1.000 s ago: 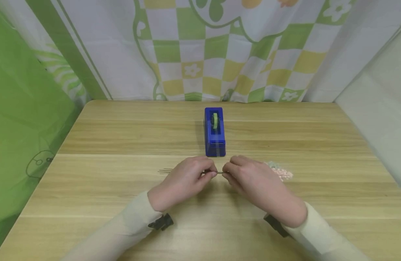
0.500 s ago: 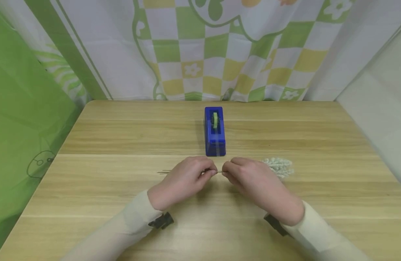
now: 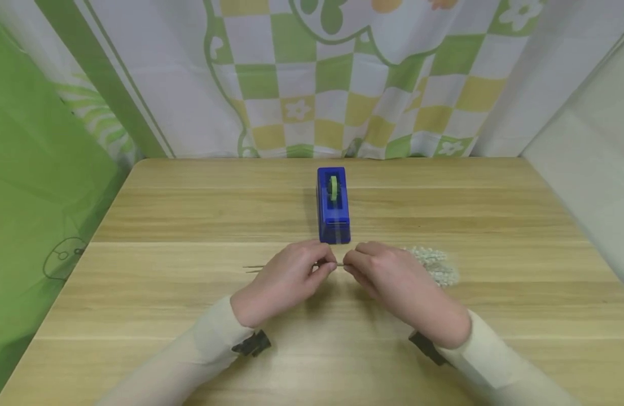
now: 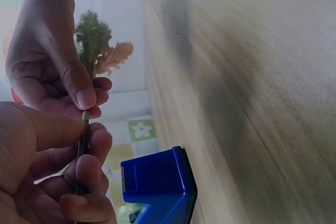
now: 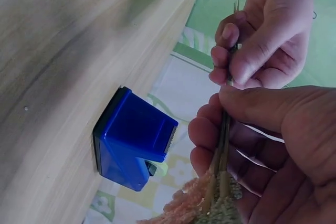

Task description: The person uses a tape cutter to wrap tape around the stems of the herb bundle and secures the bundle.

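Note:
A small bunch of flower stems runs level between the two hands, just above the table. My left hand (image 3: 286,279) pinches the thin stems (image 3: 252,266), whose bare ends stick out to its left. Close beside it, my right hand (image 3: 405,290) grips the same stems between thumb and fingers, with only a short stretch showing between the fingertips. Pale green flower heads (image 3: 440,268) spread beyond the right hand. In the right wrist view, a pink flower head (image 5: 181,200) hangs next to a green flower head (image 5: 223,208). Most of the stems are hidden by fingers.
A blue tape dispenser (image 3: 334,211) with a roll of tape (image 3: 334,188) stands on the wooden table (image 3: 190,208), just behind the hands. A patterned curtain (image 3: 302,73) hangs along the table's far edge.
The bunch has turned in my fingers: pink flower heads showed to the right one second ago, pale green ones show now. The stem ends have shifted a little; both hands stay nearly in place.

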Demonstrator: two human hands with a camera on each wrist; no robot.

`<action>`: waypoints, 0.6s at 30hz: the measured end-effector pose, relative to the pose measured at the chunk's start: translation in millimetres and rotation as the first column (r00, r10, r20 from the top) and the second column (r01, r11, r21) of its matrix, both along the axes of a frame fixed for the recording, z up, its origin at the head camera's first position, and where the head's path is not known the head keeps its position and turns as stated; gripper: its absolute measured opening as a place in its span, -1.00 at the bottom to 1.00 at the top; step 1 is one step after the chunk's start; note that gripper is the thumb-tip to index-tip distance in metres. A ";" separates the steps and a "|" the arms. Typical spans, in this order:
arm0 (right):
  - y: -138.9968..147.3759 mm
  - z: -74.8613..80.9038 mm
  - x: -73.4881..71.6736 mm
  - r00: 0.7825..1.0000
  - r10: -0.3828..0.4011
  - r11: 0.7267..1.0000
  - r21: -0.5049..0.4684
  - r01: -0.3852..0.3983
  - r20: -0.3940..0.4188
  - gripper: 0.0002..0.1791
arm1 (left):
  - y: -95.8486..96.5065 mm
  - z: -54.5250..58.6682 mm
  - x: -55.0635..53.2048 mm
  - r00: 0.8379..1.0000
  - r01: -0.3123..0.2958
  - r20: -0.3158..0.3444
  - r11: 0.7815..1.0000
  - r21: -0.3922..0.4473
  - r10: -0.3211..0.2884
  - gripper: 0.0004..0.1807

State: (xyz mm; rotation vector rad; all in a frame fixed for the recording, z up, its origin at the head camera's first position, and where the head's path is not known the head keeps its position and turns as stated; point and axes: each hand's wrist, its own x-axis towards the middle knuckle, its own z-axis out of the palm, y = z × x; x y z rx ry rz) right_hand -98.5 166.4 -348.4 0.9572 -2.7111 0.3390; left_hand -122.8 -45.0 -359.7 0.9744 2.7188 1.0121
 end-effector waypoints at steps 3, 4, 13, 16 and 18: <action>-0.1 0.2 -0.2 1.000 -0.012 1.000 -0.001 0.012 -0.014 -0.96 | -0.1 -0.3 -1.1 1.000 0.006 0.010 1.000 0.002 -0.006 -0.85; -0.2 0.4 -0.3 1.000 -0.016 1.000 0.003 0.016 -0.017 -0.94 | -0.1 -0.1 -1.3 1.000 0.006 0.014 1.000 0.000 -0.006 -0.84; -1.1 2.7 -1.3 0.999 -0.036 0.998 0.053 0.035 0.016 -0.86 | 1.5 -0.2 -2.1 1.000 -0.005 0.012 1.000 -0.001 0.005 -0.88; -0.6 2.5 -1.1 0.999 -0.035 0.998 0.061 0.035 -0.003 -0.87 | 1.8 -1.0 -2.3 1.000 -0.007 0.001 1.000 -0.003 0.007 -0.90; -0.4 2.2 -1.3 0.999 -0.029 0.998 0.054 0.030 -0.022 -0.89 | 1.8 -0.8 -2.3 1.000 -0.012 -0.009 1.000 -0.011 0.011 -0.91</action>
